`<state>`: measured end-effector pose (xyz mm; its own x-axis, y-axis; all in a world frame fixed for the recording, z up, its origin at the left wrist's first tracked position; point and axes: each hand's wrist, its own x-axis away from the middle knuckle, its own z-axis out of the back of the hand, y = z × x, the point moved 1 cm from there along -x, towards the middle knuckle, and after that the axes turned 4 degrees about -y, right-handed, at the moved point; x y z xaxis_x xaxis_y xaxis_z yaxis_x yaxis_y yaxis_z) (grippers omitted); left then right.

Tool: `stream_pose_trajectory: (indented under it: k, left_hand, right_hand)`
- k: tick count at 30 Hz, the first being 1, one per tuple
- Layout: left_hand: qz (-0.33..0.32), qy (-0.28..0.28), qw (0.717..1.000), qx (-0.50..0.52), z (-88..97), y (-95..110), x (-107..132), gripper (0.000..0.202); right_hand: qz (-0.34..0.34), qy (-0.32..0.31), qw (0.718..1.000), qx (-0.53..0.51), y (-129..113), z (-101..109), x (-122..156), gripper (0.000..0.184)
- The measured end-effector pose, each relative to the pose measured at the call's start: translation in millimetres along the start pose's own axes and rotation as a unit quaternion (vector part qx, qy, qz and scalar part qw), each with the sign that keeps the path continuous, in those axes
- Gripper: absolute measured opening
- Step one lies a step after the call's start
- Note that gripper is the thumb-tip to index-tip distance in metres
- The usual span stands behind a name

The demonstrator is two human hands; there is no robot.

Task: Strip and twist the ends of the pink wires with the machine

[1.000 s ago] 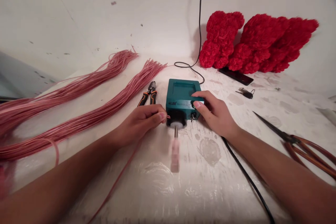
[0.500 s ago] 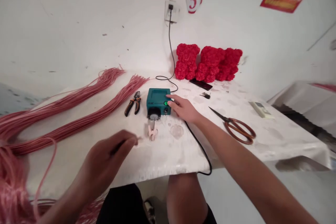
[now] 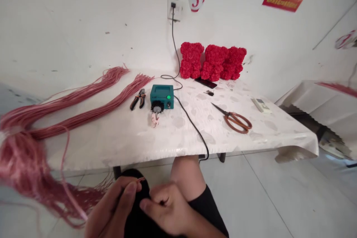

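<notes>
My left hand (image 3: 114, 208) and my right hand (image 3: 164, 210) are close together low in the view, over my lap, well back from the table. My left hand's fingers pinch the end of a thin pink cord (image 3: 141, 180). My right hand is curled, thumb toward the left hand; what it grips, if anything, is hidden. On the white table (image 3: 134, 141) stands a teal box-shaped machine (image 3: 162, 96) with a green light lit and a shaft with a pink piece (image 3: 154, 119) at its front. Long bundles of pink cord (image 3: 80, 115) lie across the table's left.
Orange-handled pliers (image 3: 137, 99) lie left of the machine. Large scissors (image 3: 234, 119) rest on the right. Red flower bears (image 3: 212, 61), a dark phone (image 3: 205, 83), keys, a remote (image 3: 261, 105) sit further back. A black cable (image 3: 192, 126) runs off the front edge. Another covered table (image 3: 320, 100) stands right.
I have pulled back from the table. My right hand left the machine's button and came down to my lap beside the left hand. The pink piece on the shaft has stopped blurring.
</notes>
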<state>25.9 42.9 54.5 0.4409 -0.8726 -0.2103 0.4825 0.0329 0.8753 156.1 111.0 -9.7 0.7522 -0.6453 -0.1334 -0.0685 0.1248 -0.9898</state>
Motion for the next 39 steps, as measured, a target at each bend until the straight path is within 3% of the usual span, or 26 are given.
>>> stream_pose_trajectory:
  k: [3,7,12,17,22,26,28,35,39]
  left_hand:
    - [-0.001,-0.031,0.999,0.036,1.2,11,16,0.024]
    - [-0.016,-0.072,0.996,0.043,5.4,24,32,0.024]
    - [-0.031,-0.063,0.998,0.009,12.4,24,42,0.018]
    - [-0.102,-0.063,0.990,-0.076,16.4,22,36,0.015]
    - [-0.128,-0.070,0.973,-0.177,18.5,15,29,0.019]
    - [-0.081,-0.093,0.980,-0.155,19.3,12,28,0.016]
    - [-0.063,-0.100,0.983,-0.138,19.2,13,28,0.013]
    - [-0.041,-0.100,0.987,-0.117,16.0,12,27,0.011]
    - [-0.034,-0.065,0.992,-0.104,16.1,16,26,0.011]
  right_hand:
    - [0.032,0.027,0.998,0.050,9,-1,3,0.057]
    - [0.026,0.039,0.996,0.072,16,-5,11,0.052]
    - [0.008,0.031,0.997,0.064,16,-9,17,0.052]
    - [-0.025,0.036,0.997,0.062,20,-8,10,0.049]
    - [-0.057,-0.028,0.997,0.048,20,-7,9,0.048]
    - [-0.056,-0.104,0.991,0.056,18,-6,15,0.046]
    - [-0.042,-0.114,0.992,0.046,16,-5,17,0.041]
    - [-0.040,-0.066,0.994,-0.073,8,1,18,0.009]
    - [-0.047,-0.001,0.984,-0.170,13,7,15,0.016]
